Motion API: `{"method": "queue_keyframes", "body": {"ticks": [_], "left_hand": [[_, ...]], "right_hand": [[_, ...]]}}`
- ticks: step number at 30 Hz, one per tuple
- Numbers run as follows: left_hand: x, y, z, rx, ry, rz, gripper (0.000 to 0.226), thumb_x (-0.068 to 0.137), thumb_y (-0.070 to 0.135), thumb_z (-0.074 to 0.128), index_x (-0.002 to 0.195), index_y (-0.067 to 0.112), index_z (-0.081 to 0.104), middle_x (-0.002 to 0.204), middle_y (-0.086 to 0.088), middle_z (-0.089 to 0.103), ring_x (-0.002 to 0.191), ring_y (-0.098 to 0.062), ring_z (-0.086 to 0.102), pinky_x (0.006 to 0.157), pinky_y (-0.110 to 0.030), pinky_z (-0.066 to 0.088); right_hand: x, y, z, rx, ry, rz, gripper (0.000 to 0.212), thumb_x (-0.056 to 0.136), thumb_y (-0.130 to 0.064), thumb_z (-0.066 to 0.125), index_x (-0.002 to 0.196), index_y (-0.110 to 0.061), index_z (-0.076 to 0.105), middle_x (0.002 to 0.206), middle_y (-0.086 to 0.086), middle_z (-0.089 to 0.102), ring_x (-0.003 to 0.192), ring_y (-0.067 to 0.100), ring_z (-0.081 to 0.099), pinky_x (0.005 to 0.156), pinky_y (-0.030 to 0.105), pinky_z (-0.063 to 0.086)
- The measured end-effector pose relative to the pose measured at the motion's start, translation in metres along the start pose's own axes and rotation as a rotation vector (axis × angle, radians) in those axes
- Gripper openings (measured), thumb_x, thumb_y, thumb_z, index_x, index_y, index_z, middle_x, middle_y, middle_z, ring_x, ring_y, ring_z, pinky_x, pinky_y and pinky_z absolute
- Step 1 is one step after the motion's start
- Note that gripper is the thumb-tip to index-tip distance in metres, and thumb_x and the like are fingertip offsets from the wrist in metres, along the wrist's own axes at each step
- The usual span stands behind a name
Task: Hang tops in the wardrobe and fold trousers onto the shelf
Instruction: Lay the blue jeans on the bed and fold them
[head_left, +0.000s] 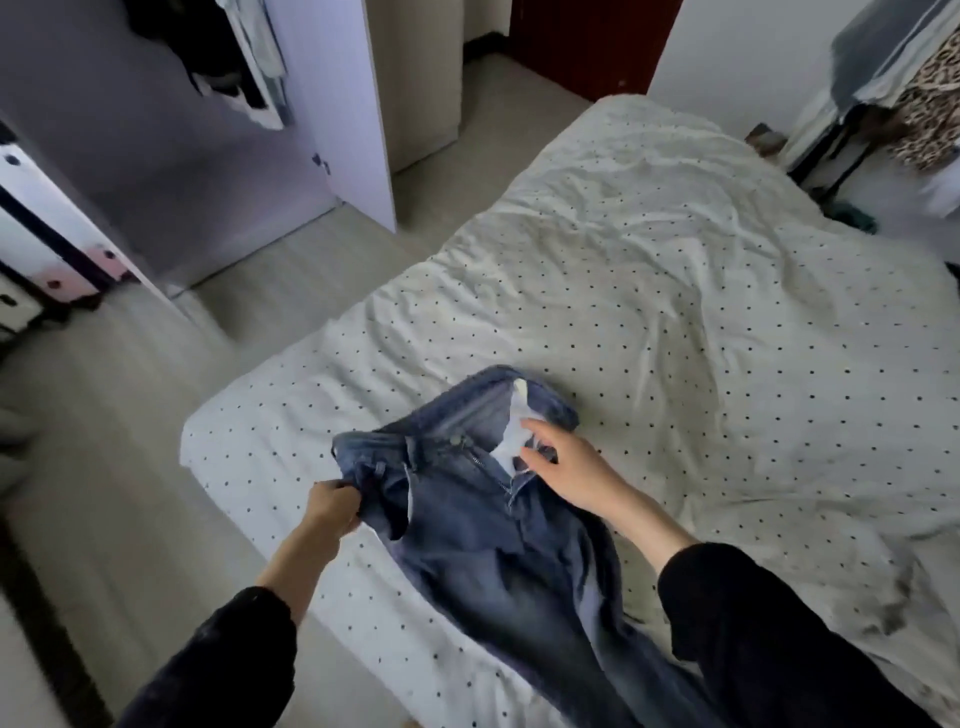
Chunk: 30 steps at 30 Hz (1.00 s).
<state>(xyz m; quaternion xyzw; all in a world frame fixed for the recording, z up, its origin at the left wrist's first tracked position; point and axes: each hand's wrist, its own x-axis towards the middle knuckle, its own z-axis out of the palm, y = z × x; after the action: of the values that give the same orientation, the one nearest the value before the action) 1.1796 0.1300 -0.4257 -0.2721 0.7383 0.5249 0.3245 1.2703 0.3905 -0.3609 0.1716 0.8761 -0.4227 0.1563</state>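
Note:
A pair of blue jeans (483, 530) lies on the bed (675, 312), waistband away from me, fly undone, a white pocket lining showing. My left hand (332, 506) grips the left end of the waistband and lifts it slightly. My right hand (563, 470) hovers over the open fly with fingers spread and relaxed, touching or just above the denim. The legs run toward me and off the bottom of the view. The wardrobe (218, 119) stands open at the upper left with dark tops hanging inside.
The bed has a pale sheet with small dark dots, rumpled. An open wardrobe door (332, 104) juts toward the bed. A clothes rack (893, 88) with hanging garments stands at the upper right. Grey floor (130, 441) runs along the bed's left side.

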Motion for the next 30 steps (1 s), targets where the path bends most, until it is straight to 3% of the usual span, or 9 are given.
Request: {"method": "queue_keyframes", "body": {"ticks": [3,7,10,13,16,19,22,26,30], "left_hand": [[0.029,-0.009,-0.012,0.046,-0.029,-0.12,0.013,0.081,-0.001,0.047,0.093,0.002,0.052,0.088,-0.011,0.053,0.082,-0.026,0.048,0.072,-0.031,0.038],[0.055,0.002,-0.015,0.094,-0.062,-0.008,0.051,0.086,-0.007,0.043,0.134,0.007,0.038,0.113,-0.017,0.054,0.079,-0.018,0.049,0.062,-0.027,0.039],[0.071,0.002,-0.02,0.122,-0.174,0.018,0.072,0.087,-0.006,0.047,0.149,0.013,0.017,0.129,-0.011,0.042,0.1,-0.021,0.046,0.079,-0.029,0.039],[0.082,-0.001,-0.023,0.231,-0.233,0.121,0.067,0.072,0.019,0.065,0.134,0.021,0.041,0.125,-0.005,0.047,0.106,-0.022,0.051,0.081,-0.026,0.041],[0.091,-0.005,-0.024,0.435,-0.192,0.284,0.034,0.072,0.025,0.077,0.098,0.015,0.058,0.096,-0.008,0.06,0.082,-0.019,0.057,0.062,-0.014,0.04],[0.093,-0.004,-0.031,0.516,-0.077,0.41,0.013,0.082,0.017,0.07,0.078,0.013,0.059,0.08,-0.004,0.059,0.072,-0.019,0.053,0.056,-0.016,0.035],[0.093,0.003,-0.043,0.431,-0.046,0.453,0.019,0.084,0.012,0.067,0.073,0.016,0.053,0.073,0.0,0.056,0.068,-0.016,0.05,0.056,-0.015,0.035],[0.093,0.034,-0.046,0.202,0.036,0.502,0.019,0.088,0.006,0.061,0.075,0.011,0.048,0.072,0.004,0.056,0.067,-0.013,0.05,0.058,-0.017,0.039],[0.108,0.083,-0.029,0.134,0.144,0.611,0.015,0.088,0.007,0.061,0.08,0.009,0.048,0.077,0.003,0.059,0.071,-0.007,0.053,0.058,-0.011,0.04]], "right_hand": [[0.045,0.008,0.012,-0.1,0.036,0.073,0.043,0.099,-0.025,0.046,0.14,-0.014,0.042,0.141,0.004,0.047,0.127,0.018,0.047,0.097,0.02,0.033],[0.091,0.028,0.019,-0.182,0.025,0.18,0.042,0.1,-0.017,0.042,0.141,-0.009,0.039,0.146,0.008,0.041,0.132,0.023,0.041,0.108,0.03,0.031],[0.12,0.03,0.03,-0.144,-0.015,0.267,0.051,0.097,-0.022,0.051,0.143,-0.01,0.036,0.146,0.008,0.041,0.132,0.024,0.042,0.107,0.034,0.034],[0.144,0.019,0.043,-0.076,-0.062,0.235,0.055,0.088,-0.023,0.065,0.136,-0.009,0.042,0.135,0.007,0.052,0.121,0.022,0.051,0.097,0.028,0.04],[0.169,0.015,0.057,-0.057,-0.047,0.254,0.076,0.076,-0.035,0.076,0.139,-0.015,0.039,0.13,0.001,0.052,0.117,0.019,0.051,0.098,0.034,0.042],[0.181,0.01,0.056,0.01,0.053,0.312,0.039,0.077,-0.023,0.076,0.108,-0.004,0.06,0.103,0.01,0.067,0.093,0.026,0.062,0.077,0.031,0.046],[0.177,0.0,0.036,0.134,0.098,0.281,0.019,0.079,-0.012,0.074,0.091,-0.002,0.063,0.084,0.007,0.067,0.079,0.022,0.063,0.068,0.027,0.048],[0.187,-0.029,-0.009,0.118,0.306,0.101,0.034,0.081,-0.023,0.073,0.095,0.006,0.06,0.089,0.01,0.065,0.081,0.02,0.058,0.076,0.033,0.047],[0.226,-0.063,-0.039,-0.075,0.432,-0.023,0.023,0.088,-0.036,0.063,0.093,-0.017,0.052,0.082,-0.001,0.055,0.075,0.017,0.05,0.073,0.03,0.037]]}}
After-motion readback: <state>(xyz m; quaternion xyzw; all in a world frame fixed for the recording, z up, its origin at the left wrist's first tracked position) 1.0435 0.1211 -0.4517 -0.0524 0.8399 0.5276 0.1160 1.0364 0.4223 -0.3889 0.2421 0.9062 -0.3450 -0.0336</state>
